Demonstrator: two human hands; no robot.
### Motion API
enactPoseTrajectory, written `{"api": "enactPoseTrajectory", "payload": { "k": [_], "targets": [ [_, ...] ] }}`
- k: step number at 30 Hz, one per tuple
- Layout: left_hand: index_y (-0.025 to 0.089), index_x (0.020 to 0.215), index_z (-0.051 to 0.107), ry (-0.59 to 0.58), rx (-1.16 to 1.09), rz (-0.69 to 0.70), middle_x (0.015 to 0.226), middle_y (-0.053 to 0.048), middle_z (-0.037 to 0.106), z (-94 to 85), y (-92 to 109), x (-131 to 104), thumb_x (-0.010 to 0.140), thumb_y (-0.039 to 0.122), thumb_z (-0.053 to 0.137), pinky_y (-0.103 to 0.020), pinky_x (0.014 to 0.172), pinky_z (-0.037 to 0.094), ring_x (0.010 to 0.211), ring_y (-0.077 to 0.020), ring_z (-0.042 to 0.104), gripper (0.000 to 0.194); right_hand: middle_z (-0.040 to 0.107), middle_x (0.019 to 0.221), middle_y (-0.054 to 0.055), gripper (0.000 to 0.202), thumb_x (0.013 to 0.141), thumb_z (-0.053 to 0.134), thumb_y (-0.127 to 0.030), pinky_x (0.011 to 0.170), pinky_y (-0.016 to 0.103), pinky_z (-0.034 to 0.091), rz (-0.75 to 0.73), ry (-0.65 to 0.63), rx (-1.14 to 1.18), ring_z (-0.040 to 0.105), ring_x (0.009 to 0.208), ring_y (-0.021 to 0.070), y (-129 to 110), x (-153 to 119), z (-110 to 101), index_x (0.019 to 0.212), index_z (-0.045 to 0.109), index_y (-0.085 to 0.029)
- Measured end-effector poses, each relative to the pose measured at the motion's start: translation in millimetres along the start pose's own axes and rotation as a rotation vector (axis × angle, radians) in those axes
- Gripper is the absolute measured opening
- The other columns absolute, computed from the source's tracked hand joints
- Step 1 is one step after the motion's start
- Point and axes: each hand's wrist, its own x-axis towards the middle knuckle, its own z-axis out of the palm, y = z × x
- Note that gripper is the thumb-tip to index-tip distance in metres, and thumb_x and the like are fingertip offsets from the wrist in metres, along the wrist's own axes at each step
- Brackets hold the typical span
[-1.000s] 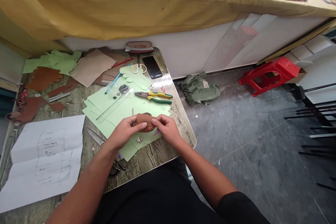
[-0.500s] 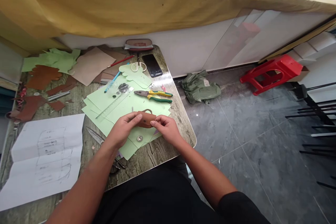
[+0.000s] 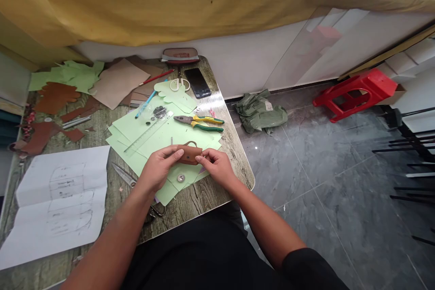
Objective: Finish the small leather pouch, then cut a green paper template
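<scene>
Left hand [image 3: 159, 165] and right hand [image 3: 217, 166] pinch brown leather-look pouch [image 3: 193, 154] above green paper sheets [image 3: 158, 138]; flap folded, dark stud [image 3: 188, 157] and loop [image 3: 192, 142] on, seemingly near-complete, remaining work unclear.

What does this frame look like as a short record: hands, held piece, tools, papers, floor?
left hand: holds the left end of a brown piece, thumb on its front
right hand: pinches the right end
held piece: folded, small dark round spot on its front, loop showing above
tools: pliers and clear ruler on green sheets; large scissors partly hidden by the left forearm
papers: white sheet with line drawing, at left
floor: dark green crumpled item, red stool
</scene>
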Motion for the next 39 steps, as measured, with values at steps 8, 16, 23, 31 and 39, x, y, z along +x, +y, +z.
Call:
{"api": "enactPoseTrajectory", "payload": {
  "k": [8,16,23,31,39],
  "targets": [
    [0.023,0.105,0.088,0.035,0.103,0.085,0.130,-0.011,0.081,3.4,-5,2,0.083,0.054,0.088,-0.045,0.115,0.051,0.129,-0.0336,0.069,0.038,0.047,0.061,-0.005,0.036,0.091,0.075,-0.051,0.061,0.030,0.037,-0.017,-0.011,-0.007,0.043,0.060,0.0171,0,-2,0,0.071,0.060,-0.025],
    [0.022,0.109,0.089,0.027,0.074,-0.024,0.129,-0.013,0.082,3.0,6,-4,0.076,0.056,0.093,-0.052,0.121,0.047,0.134,-0.0384,0.068,0.047,0.047,0.059,-0.005,0.030,0.093,0.075,-0.049,0.059,0.030,0.035,-0.013,0.041,0.014,0.043,0.057,0.0164,3,0,1,0.077,0.071,-0.024],
    [0.022,0.099,0.088,0.098,0.141,-0.052,0.110,-0.011,0.086,6.5,9,-8,0.066,0.063,0.096,-0.050,0.101,0.062,0.108,-0.0366,0.078,0.054,0.060,0.065,-0.002,0.029,0.094,0.072,-0.048,0.062,0.030,0.040,-0.015,0.034,0.018,0.051,0.062,0.0182,4,3,-1,0.081,0.075,-0.024],
    [0.023,0.098,0.085,0.025,0.261,-0.103,0.111,-0.010,0.085,6.8,19,-9,0.069,0.071,0.089,-0.043,0.086,0.066,0.106,-0.0349,0.077,0.056,0.070,0.074,0.001,0.030,0.098,0.067,-0.049,0.067,0.031,0.046,-0.012,0.014,0.035,0.059,0.068,0.0200,5,4,-1,0.084,0.076,-0.023],
    [0.023,0.089,0.084,0.112,0.351,0.013,0.096,-0.007,0.085,5.6,7,-7,0.071,0.061,0.089,-0.040,0.087,0.061,0.095,-0.0313,0.077,0.043,0.062,0.064,-0.001,0.035,0.098,0.071,-0.050,0.062,0.030,0.041,-0.002,0.036,0.010,0.053,0.062,0.0181,7,5,0,0.075,0.072,-0.023]
  ]
}}
